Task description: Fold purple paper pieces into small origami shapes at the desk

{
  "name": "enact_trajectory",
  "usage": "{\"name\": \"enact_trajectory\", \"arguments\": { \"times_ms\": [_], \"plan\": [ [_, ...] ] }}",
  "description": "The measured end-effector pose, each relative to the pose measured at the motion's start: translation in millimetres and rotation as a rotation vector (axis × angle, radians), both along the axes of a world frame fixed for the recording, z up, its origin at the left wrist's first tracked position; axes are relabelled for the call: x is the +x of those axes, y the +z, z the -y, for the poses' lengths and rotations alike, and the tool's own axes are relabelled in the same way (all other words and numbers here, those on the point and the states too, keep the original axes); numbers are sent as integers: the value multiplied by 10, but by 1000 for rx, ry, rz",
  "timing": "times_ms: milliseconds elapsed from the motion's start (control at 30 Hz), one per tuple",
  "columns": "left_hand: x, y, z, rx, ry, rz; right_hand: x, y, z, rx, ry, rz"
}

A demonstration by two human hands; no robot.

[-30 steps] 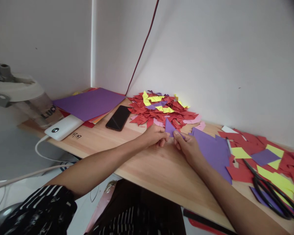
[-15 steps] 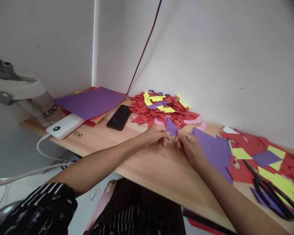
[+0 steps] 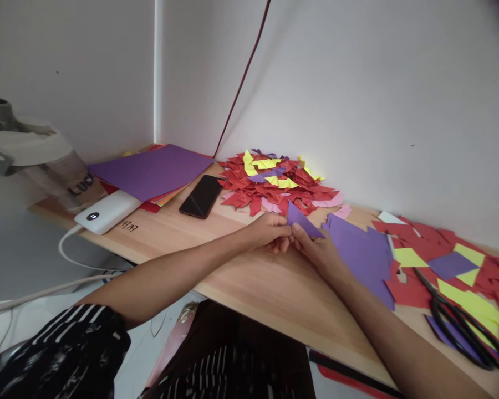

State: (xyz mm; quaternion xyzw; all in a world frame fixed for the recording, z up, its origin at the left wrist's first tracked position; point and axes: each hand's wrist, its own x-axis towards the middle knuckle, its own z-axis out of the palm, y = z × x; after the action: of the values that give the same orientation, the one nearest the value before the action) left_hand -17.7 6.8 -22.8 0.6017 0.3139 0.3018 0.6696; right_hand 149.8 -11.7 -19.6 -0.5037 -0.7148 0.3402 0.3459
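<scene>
Holding a small purple paper triangle [image 3: 300, 218] between the pinched fingertips of the bare left hand [image 3: 268, 230] and bare right hand [image 3: 322, 252], over the pale wooden table [image 3: 241, 282], near a mostly red folded-paper heap [image 3: 249, 195]. Probably light, thin and easily creased; best taken gently by its edges.

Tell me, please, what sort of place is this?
Probably a home or small workroom: a corner desk with a heap of folded paper, scissors among loose sheets, and a phone beside the heap.
</scene>
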Motion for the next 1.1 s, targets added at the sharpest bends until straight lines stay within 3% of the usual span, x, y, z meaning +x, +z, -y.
{"name": "enact_trajectory", "arguments": {
  "times_ms": [167, 467, 633, 767, 900, 1100],
  "plan": [
    [0, 20, 0, -12, 64, -27, 5, -31, -16, -46, 2, -4],
    [18, 56, 9, -18, 170, -58, 4, -34, -50, 53, -27, -12],
    [-14, 119, -6, -7, 215, -110, 28, -48, -57, 5, -46, -60],
    [-40, 70, -44, 1, 232, -92, 46, -58, -64, -16, -56, -65],
    [-54, 28, -62, 21, 247, -83, 57, -76, -81, -27, -35, -73],
    [-96, 100, -35, 5, 364, -14, 61, -62, -80, -16, 60, 14]
  ]
}}
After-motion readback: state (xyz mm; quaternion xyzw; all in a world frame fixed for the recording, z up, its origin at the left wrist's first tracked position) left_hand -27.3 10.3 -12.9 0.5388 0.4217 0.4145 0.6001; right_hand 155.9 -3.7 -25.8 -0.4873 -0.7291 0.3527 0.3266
